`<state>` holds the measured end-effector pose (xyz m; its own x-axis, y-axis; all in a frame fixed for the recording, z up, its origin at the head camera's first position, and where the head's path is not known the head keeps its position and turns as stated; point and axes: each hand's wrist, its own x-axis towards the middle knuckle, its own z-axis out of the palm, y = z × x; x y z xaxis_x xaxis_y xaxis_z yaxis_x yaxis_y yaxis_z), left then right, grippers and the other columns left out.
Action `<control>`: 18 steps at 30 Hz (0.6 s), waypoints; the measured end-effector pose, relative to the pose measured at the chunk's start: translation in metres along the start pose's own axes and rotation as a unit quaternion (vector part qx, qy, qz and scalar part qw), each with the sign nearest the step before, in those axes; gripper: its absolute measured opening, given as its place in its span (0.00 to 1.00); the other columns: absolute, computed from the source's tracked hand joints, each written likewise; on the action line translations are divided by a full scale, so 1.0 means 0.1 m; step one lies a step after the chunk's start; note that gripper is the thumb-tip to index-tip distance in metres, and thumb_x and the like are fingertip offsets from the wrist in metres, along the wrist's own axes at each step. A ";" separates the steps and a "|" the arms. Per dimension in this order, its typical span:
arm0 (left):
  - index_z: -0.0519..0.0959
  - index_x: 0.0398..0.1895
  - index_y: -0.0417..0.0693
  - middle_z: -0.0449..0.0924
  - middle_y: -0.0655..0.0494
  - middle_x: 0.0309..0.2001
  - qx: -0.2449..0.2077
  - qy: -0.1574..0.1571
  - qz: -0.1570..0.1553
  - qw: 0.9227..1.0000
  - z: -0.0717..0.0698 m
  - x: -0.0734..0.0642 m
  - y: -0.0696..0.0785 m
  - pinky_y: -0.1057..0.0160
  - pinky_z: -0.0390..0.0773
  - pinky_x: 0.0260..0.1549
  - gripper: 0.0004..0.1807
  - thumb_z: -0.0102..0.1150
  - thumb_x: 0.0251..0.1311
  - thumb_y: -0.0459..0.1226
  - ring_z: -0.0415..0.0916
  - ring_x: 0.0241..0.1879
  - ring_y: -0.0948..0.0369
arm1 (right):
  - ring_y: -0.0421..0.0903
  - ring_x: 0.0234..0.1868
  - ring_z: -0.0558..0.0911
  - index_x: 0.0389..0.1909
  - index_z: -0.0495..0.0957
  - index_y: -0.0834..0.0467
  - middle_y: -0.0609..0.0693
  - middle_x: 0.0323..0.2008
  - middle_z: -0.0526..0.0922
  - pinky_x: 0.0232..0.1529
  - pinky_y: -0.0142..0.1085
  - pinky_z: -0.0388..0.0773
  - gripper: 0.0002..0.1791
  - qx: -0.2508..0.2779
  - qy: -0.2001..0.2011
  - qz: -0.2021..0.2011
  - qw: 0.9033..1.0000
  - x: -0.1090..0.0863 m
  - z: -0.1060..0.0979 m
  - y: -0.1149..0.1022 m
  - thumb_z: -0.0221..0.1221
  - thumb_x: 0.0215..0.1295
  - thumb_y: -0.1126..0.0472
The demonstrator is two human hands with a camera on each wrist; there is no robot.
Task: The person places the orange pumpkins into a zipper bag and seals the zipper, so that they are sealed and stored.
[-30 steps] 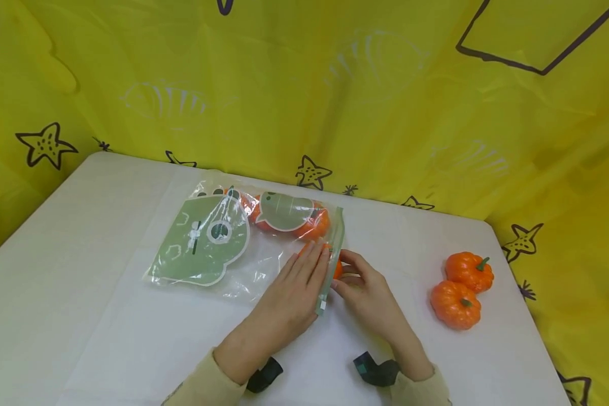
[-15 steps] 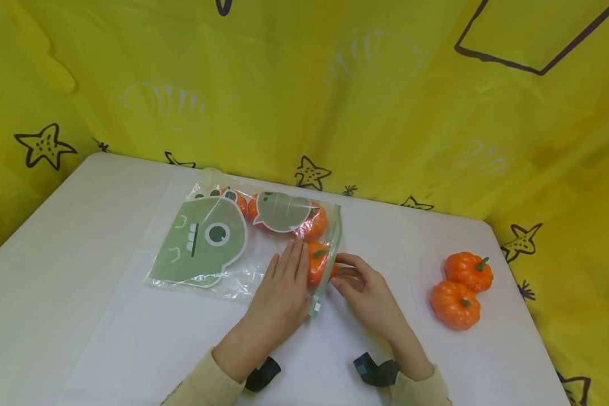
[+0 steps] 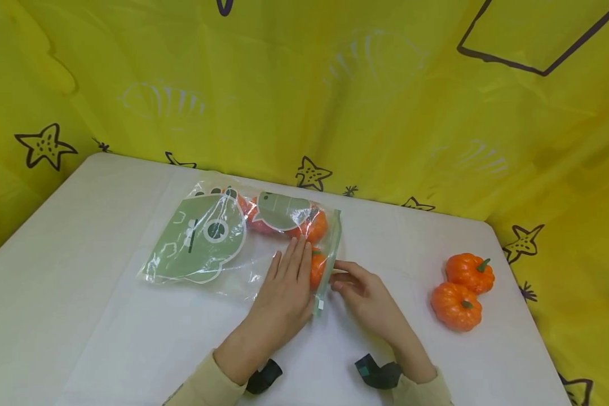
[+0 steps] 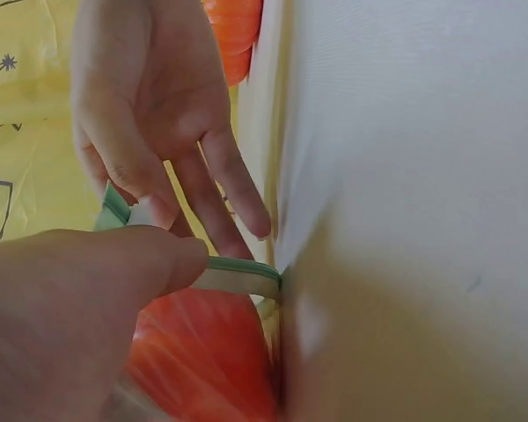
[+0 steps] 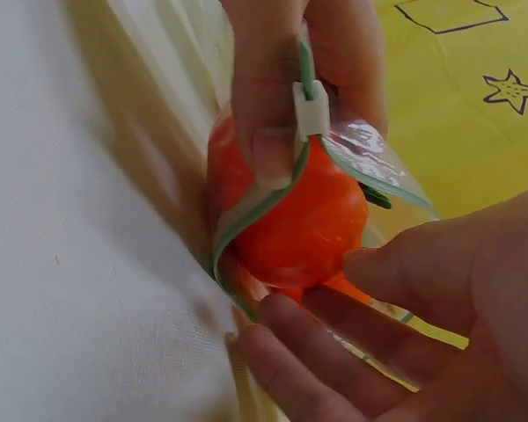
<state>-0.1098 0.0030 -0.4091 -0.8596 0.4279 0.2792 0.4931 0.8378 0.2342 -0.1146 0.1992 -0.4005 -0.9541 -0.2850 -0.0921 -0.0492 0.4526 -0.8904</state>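
Observation:
A clear zip bag (image 3: 233,279) with a green cartoon animal print lies on the table, its green-edged mouth facing right. My left hand (image 3: 284,293) holds the bag near its mouth, fingers laid over the top and thumb on the near side. Just inside the mouth sits an orange toy pumpkin (image 5: 312,229), partly covered by the left fingers in the head view. My right hand (image 3: 367,296) is at the mouth; in the right wrist view its thumb tip meets the pumpkin and its other fingers stretch loosely below. A white slider (image 5: 312,110) sits at the near end of the zip.
Several more orange pumpkins (image 3: 314,225) show through the bag's far side. Two loose pumpkins, one with a green stem (image 3: 469,273) and one nearer (image 3: 457,307), stand at the right of the white table (image 3: 106,349). A yellow patterned cloth (image 3: 284,113) hangs behind.
The pumpkin at the mouth has gone left, deeper into the bag. My left hand has slid slightly left, off the bag's edge strip. The right hand stays at the mouth.

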 end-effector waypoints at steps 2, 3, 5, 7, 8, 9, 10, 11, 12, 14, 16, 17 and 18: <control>0.55 0.74 0.31 0.54 0.38 0.76 -0.001 -0.001 0.000 1.000 0.00 -0.01 0.01 0.44 0.59 0.72 0.45 0.63 0.59 0.41 0.51 0.77 0.45 | 0.53 0.57 0.82 0.64 0.73 0.58 0.57 0.57 0.81 0.57 0.36 0.80 0.23 -0.014 -0.008 -0.013 1.000 0.00 0.00 0.02 0.54 0.68 0.72; 0.54 0.74 0.32 0.53 0.38 0.77 0.001 -0.004 -0.001 1.000 0.00 -0.01 0.01 0.44 0.59 0.73 0.45 0.64 0.59 0.42 0.50 0.77 0.46 | 0.52 0.57 0.81 0.64 0.73 0.57 0.56 0.57 0.82 0.57 0.36 0.80 0.24 -0.023 -0.013 -0.022 0.999 0.00 -0.01 0.03 0.53 0.68 0.73; 0.53 0.75 0.32 0.52 0.38 0.77 0.004 -0.007 -0.003 1.000 -0.01 0.00 0.02 0.44 0.58 0.73 0.46 0.65 0.59 0.42 0.49 0.78 0.46 | 0.51 0.57 0.81 0.62 0.75 0.57 0.54 0.57 0.82 0.58 0.35 0.79 0.23 -0.038 -0.022 -0.050 0.998 0.01 -0.01 0.04 0.53 0.68 0.74; 0.53 0.75 0.33 0.52 0.39 0.77 0.005 -0.008 -0.004 1.000 -0.01 0.00 0.03 0.44 0.58 0.73 0.46 0.65 0.59 0.42 0.49 0.78 0.46 | 0.48 0.57 0.81 0.61 0.77 0.54 0.51 0.56 0.83 0.59 0.34 0.77 0.23 -0.054 -0.024 -0.069 0.996 0.01 -0.02 0.03 0.54 0.67 0.74; 0.53 0.75 0.33 0.52 0.39 0.77 0.006 -0.012 -0.005 1.000 -0.01 0.00 0.03 0.44 0.58 0.73 0.47 0.65 0.59 0.42 0.49 0.78 0.46 | 0.47 0.58 0.80 0.60 0.77 0.53 0.49 0.56 0.83 0.60 0.35 0.77 0.23 -0.062 -0.024 -0.072 0.995 0.00 -0.02 0.03 0.54 0.68 0.73; 0.53 0.75 0.33 0.52 0.39 0.77 0.006 -0.015 -0.006 1.000 -0.02 0.00 0.03 0.44 0.58 0.73 0.47 0.66 0.59 0.42 0.50 0.78 0.46 | 0.46 0.58 0.80 0.60 0.78 0.52 0.49 0.56 0.83 0.60 0.37 0.78 0.22 -0.069 -0.022 -0.074 0.995 0.00 -0.03 0.03 0.54 0.68 0.72; 0.53 0.76 0.34 0.53 0.40 0.77 0.006 -0.019 -0.007 1.000 -0.02 0.00 0.03 0.44 0.58 0.73 0.47 0.66 0.59 0.43 0.50 0.78 0.46 | 0.46 0.57 0.81 0.59 0.78 0.52 0.48 0.55 0.83 0.60 0.39 0.78 0.21 -0.074 -0.016 -0.072 0.995 -0.01 -0.05 0.02 0.55 0.68 0.72; 0.52 0.76 0.34 0.53 0.40 0.77 0.006 -0.023 -0.008 1.000 -0.02 0.00 0.03 0.44 0.58 0.73 0.48 0.66 0.59 0.43 0.50 0.78 0.46 | 0.46 0.57 0.81 0.59 0.78 0.52 0.48 0.56 0.83 0.60 0.41 0.79 0.21 -0.079 -0.008 -0.066 0.995 -0.02 -0.07 0.02 0.55 0.69 0.71; 0.52 0.76 0.35 0.53 0.40 0.77 0.006 -0.028 -0.009 1.000 -0.02 0.00 0.03 0.44 0.58 0.73 0.48 0.65 0.59 0.44 0.51 0.78 0.46 | 0.47 0.57 0.81 0.59 0.78 0.52 0.49 0.56 0.83 0.59 0.42 0.79 0.20 -0.084 0.000 -0.056 0.995 -0.04 -0.09 0.01 0.54 0.69 0.71; 0.52 0.76 0.35 0.53 0.41 0.77 0.006 -0.038 -0.014 0.999 -0.02 0.00 0.03 0.44 0.57 0.73 0.48 0.65 0.60 0.45 0.51 0.77 0.46 | 0.50 0.57 0.82 0.58 0.78 0.55 0.52 0.56 0.82 0.58 0.46 0.79 0.19 -0.090 0.018 -0.041 0.995 -0.06 -0.15 0.01 0.54 0.70 0.70; 0.51 0.76 0.36 0.53 0.41 0.77 0.006 -0.040 -0.018 0.999 -0.02 0.00 0.03 0.44 0.57 0.73 0.48 0.65 0.60 0.45 0.50 0.78 0.46 | 0.51 0.57 0.81 0.58 0.78 0.56 0.53 0.57 0.82 0.57 0.46 0.80 0.18 -0.098 0.039 -0.020 0.994 -0.09 -0.22 0.00 0.54 0.70 0.70; 0.51 0.77 0.37 0.52 0.42 0.78 0.003 -0.043 -0.020 0.999 -0.02 0.00 0.03 0.44 0.57 0.73 0.48 0.65 0.60 0.45 0.50 0.78 0.46 | 0.52 0.57 0.81 0.59 0.78 0.56 0.53 0.57 0.81 0.57 0.46 0.80 0.18 -0.105 0.051 -0.011 0.993 -0.11 -0.26 0.00 0.53 0.70 0.69; 0.50 0.77 0.38 0.52 0.42 0.78 0.000 -0.045 -0.021 0.999 -0.02 -0.01 0.03 0.44 0.56 0.73 0.48 0.65 0.60 0.45 0.50 0.78 0.46 | 0.52 0.58 0.80 0.59 0.77 0.57 0.54 0.58 0.81 0.57 0.47 0.80 0.18 -0.113 0.063 -0.004 0.992 -0.13 -0.30 -0.01 0.53 0.71 0.69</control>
<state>-0.1073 0.0047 -0.4063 -0.8879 0.4211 0.1851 0.4566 0.8556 0.2439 -0.1114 0.2279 -0.3845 -0.9821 -0.1878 -0.0159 -0.1087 0.6330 -0.7665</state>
